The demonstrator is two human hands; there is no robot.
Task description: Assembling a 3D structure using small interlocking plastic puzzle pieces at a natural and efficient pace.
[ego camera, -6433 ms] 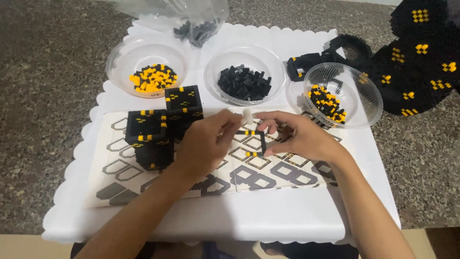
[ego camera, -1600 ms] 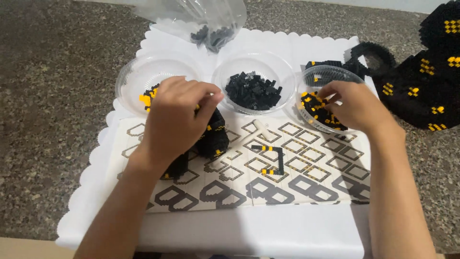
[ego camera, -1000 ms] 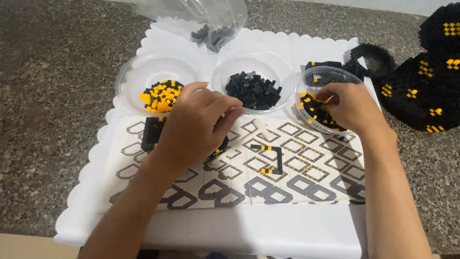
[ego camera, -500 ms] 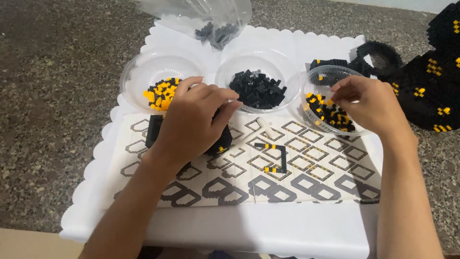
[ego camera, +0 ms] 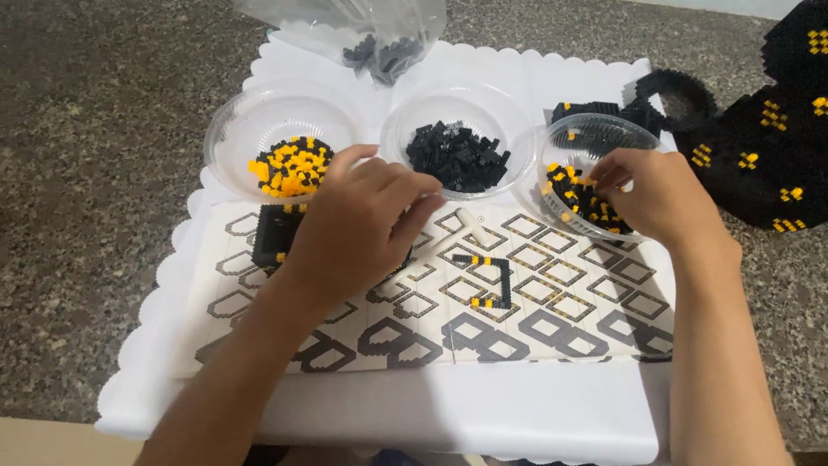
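My left hand lies palm down over a black block build that stands on the patterned sheet, fingers curled loosely around its right side; the hand hides the contact, so I cannot tell whether it is really gripping the build or only resting on it. My right hand reaches into the right-hand clear bowl, which holds mixed black and yellow pieces, with the fingertips drawn together down among them; whether a piece is pinched between them I cannot tell. The middle bowl holds black pieces only, and the left bowl holds mostly yellow ones with some black. On the sheet between my hands lies a small black frame with yellow dots, and just above it a small white tool. All of this sits on a white scalloped tray on the speckled stone desk. A clear bag with dark pieces lies at the tray's far edge, and a large black model with yellow spots sits on the desk to the right, beside the tray.
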